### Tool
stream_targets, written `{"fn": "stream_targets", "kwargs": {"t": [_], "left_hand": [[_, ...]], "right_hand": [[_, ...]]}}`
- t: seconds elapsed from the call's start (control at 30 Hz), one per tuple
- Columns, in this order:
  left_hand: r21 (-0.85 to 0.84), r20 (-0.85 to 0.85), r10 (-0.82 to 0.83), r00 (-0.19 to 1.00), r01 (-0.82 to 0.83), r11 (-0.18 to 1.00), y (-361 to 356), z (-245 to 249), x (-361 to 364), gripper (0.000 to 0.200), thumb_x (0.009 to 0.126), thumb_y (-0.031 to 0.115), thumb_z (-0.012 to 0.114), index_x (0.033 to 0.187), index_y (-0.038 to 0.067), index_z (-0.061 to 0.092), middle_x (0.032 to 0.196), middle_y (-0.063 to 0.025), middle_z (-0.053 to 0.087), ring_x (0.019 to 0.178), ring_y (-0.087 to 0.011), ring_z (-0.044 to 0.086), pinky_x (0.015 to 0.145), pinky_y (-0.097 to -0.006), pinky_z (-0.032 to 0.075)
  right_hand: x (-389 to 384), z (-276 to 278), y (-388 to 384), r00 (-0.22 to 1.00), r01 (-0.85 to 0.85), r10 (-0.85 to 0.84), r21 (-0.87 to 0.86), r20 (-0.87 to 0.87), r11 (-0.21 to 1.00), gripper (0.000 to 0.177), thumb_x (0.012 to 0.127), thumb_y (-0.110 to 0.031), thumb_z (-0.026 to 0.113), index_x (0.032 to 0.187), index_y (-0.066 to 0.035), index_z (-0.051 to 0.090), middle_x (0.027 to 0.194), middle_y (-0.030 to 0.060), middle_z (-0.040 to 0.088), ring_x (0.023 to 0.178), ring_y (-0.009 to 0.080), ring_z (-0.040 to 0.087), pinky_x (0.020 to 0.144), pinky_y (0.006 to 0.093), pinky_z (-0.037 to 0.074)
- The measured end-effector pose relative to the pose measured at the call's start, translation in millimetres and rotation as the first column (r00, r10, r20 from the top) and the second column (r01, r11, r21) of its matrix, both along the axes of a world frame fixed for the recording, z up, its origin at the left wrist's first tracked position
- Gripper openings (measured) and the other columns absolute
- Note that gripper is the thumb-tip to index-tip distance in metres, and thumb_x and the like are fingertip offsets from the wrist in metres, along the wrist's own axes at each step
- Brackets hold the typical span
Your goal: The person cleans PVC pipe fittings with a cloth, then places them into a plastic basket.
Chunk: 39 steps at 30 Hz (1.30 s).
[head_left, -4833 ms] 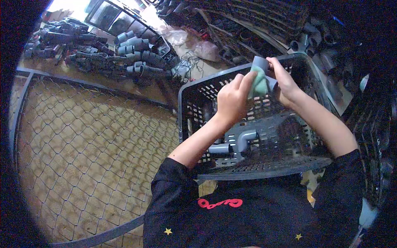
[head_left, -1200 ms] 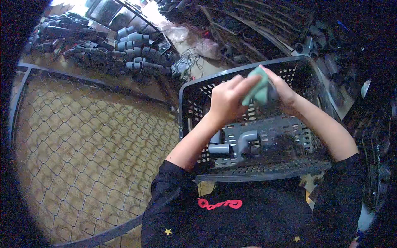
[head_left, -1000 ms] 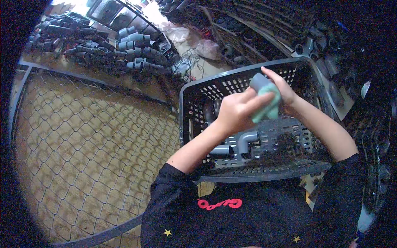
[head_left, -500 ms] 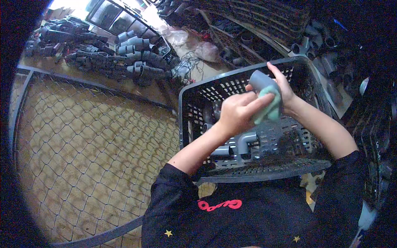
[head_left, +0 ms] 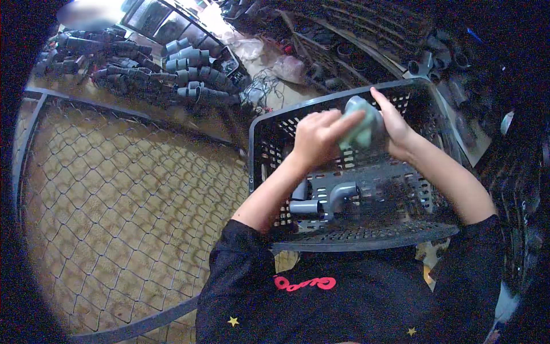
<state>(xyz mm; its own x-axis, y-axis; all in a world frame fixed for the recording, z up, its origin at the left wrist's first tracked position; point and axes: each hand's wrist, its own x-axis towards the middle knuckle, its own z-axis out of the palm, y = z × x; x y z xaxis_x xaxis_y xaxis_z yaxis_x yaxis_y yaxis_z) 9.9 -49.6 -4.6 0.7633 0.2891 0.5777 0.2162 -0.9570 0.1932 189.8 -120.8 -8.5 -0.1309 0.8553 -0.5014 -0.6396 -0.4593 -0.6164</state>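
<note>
My left hand (head_left: 321,137) is closed on a pale green cloth (head_left: 358,131), pressing it against a grey plastic pipe elbow (head_left: 352,102). My right hand (head_left: 398,129) grips the elbow from the right, its thumb sticking up; the cloth and fingers hide much of the fitting. Both hands are above a black perforated plastic crate (head_left: 366,243). Inside it, below my left hand, lie a curved grey pipe elbow (head_left: 342,192) and another grey fitting (head_left: 305,207).
A metal frame with wire mesh (head_left: 126,223) stands left of the crate. Heaps of grey pipe fittings (head_left: 189,69) lie at the back left, with clear plastic bags (head_left: 286,69) nearby. More fittings (head_left: 421,64) are piled behind the crate at right.
My left hand has moved slightly left and up with the cloth, which now covers the elbow's upper end. My right hand keeps its grip, and the elbow's tilt has changed.
</note>
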Motion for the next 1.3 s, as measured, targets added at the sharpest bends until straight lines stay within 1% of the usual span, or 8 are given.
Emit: {"fn": "stream_targets", "kwargs": {"t": [0.2,0.33,0.57,0.7,0.87,1.07,1.2,1.3], "left_hand": [[-0.179,0.13,-0.013,0.991,0.037,0.983,-8.3,-13.4,5.7,0.058,0.063,0.009,0.07,0.12,0.015,0.065,0.083,-0.0095,0.066,0.069,-0.0285,0.065,0.06,-0.037,0.052],[0.116,-0.062,-0.119,0.991,0.126,0.985,-0.5,5.9,0.7,0.052,0.065,0.019,0.068,0.117,0.017,0.068,0.077,-0.0058,0.062,0.063,-0.0225,0.062,0.055,-0.035,0.048],[-0.232,0.154,0.059,0.986,-0.022,0.973,-1.4,-12.1,-0.5,0.062,0.065,0.005,0.071,0.126,0.007,0.06,0.103,-0.0179,0.068,0.087,-0.0339,0.068,0.074,-0.0372,0.055],[0.024,0.058,-0.089,0.994,0.088,0.996,-12.8,-2.4,0.2,0.06,0.064,0.018,0.07,0.124,0.012,0.063,0.07,-0.0074,0.055,0.057,-0.0241,0.056,0.051,-0.0352,0.044],[-0.107,0.207,0.173,0.963,-0.153,0.982,10.4,-10.5,6.1,0.064,0.069,0.015,0.069,0.132,0.017,0.056,0.09,-0.0123,0.069,0.071,-0.0302,0.067,0.06,-0.0388,0.052],[-0.059,0.127,-0.07,0.989,0.078,0.995,-2.7,-16.4,4.5,0.065,0.068,0.012,0.068,0.132,0.009,0.057,0.093,-0.0145,0.07,0.067,-0.027,0.067,0.056,-0.0365,0.051],[-0.048,-0.006,-0.007,1.0,0.007,0.999,-2.2,-3.2,4.1,0.062,0.069,0.012,0.069,0.13,0.012,0.058,0.094,-0.0127,0.07,0.069,-0.0283,0.066,0.06,-0.0374,0.052],[-0.244,0.142,0.141,0.98,-0.103,0.964,9.9,-11.5,5.4,0.068,0.068,0.003,0.065,0.133,0.016,0.054,0.105,-0.0155,0.069,0.083,-0.0345,0.069,0.069,-0.0412,0.055]], "right_hand": [[-0.5,-3.5,3.6,0.997,-0.068,0.065,0.093,0.042,0.993,0.053,0.097,-0.059,0.038,0.113,-0.015,0.063,0.1,0.0052,0.068,0.092,0.0184,0.066,0.083,0.0367,0.052],[4.5,7.0,1.2,0.996,-0.077,0.075,0.038,0.046,0.996,0.054,0.097,-0.059,0.037,0.111,-0.014,0.064,0.101,0.0061,0.068,0.091,0.0188,0.066,0.082,0.0365,0.053],[-1.1,15.5,0.4,0.998,0.025,-0.019,0.091,-0.062,0.996,0.053,0.099,-0.055,0.036,0.116,-0.012,0.062,0.101,0.0053,0.069,0.089,0.0177,0.067,0.08,0.0344,0.054],[2.8,3.9,0.4,0.998,-0.064,0.067,0.138,-0.02,0.988,0.05,0.099,-0.052,0.036,0.115,-0.012,0.063,0.101,0.0056,0.069,0.087,0.0174,0.067,0.081,0.036,0.055],[-2.4,16.6,-0.3,1.0,-0.015,0.014,0.127,0.006,0.992,0.047,0.099,-0.048,0.036,0.114,-0.012,0.062,0.099,0.0049,0.068,0.086,0.0181,0.067,0.08,0.0369,0.056],[5.9,-9.0,6.1,1.0,-0.017,0.018,0.138,-0.005,0.99,0.049,0.095,-0.051,0.039,0.11,-0.011,0.063,0.092,0.006,0.068,0.081,0.0185,0.067,0.075,0.0352,0.056],[4.2,-2.0,5.0,0.996,0.029,-0.038,0.11,0.082,0.994,0.051,0.092,-0.053,0.041,0.107,-0.01,0.064,0.093,0.0069,0.069,0.079,0.0183,0.068,0.072,0.0357,0.056],[6.2,-0.1,4.6,0.997,-0.056,0.05,0.119,0.053,0.991,0.05,0.093,-0.05,0.039,0.109,-0.009,0.063,0.096,0.0078,0.069,0.08,0.0185,0.068,0.073,0.036,0.056]]}}
